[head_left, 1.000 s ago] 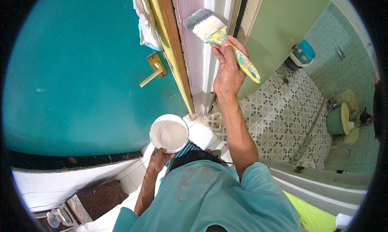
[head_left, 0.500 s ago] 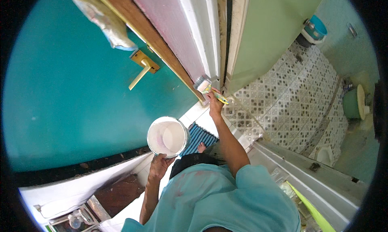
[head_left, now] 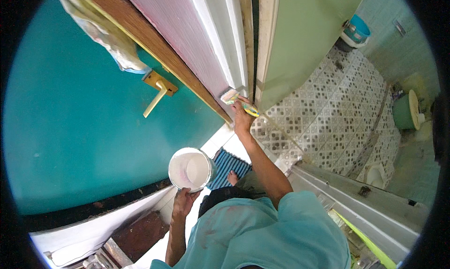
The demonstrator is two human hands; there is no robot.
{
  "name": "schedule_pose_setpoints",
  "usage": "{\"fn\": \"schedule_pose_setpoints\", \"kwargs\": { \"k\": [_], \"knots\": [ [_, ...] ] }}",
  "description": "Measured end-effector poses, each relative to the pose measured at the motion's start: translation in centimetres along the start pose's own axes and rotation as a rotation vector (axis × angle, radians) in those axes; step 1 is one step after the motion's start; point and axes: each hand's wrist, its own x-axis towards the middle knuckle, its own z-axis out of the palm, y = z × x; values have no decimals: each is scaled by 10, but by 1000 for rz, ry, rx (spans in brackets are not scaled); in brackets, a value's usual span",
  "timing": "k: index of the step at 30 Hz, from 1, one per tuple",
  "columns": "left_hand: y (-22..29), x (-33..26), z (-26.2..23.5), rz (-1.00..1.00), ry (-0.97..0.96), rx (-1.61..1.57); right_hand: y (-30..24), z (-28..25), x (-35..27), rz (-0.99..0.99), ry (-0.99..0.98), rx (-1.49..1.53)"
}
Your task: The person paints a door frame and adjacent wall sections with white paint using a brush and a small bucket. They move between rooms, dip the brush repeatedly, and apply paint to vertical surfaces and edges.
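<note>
Lowered from the frame's upper middle a second ago, the paintbrush (head_left: pixel 229 96) now sits near the center, at the lower end of the pinkish panel (head_left: pixel 187 39), gripped in the right hand (head_left: pixel 243 121). Lower left of center, the left hand (head_left: pixel 183 201) grasps a pale bucket (head_left: pixel 176 168).

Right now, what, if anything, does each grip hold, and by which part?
Right grip: the paintbrush, by its handle. Left grip: the white bucket, by the side nearest the person.
</note>
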Motion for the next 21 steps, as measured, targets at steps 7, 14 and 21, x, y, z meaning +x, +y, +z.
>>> {"fn": "schedule_pose_setpoints", "kwargs": {
  "k": [7,14,21],
  "knots": [
    [-13,10,-26,-3,-17,-108,-132,94,-42,-121,-197,-117],
    [-11,16,-25,5,-96,-61,-243,176,-63,-308,-407,-48],
    [-22,32,-46,-43,-98,-162,-335,249,-90,-534,-580,70]
  ]
}}
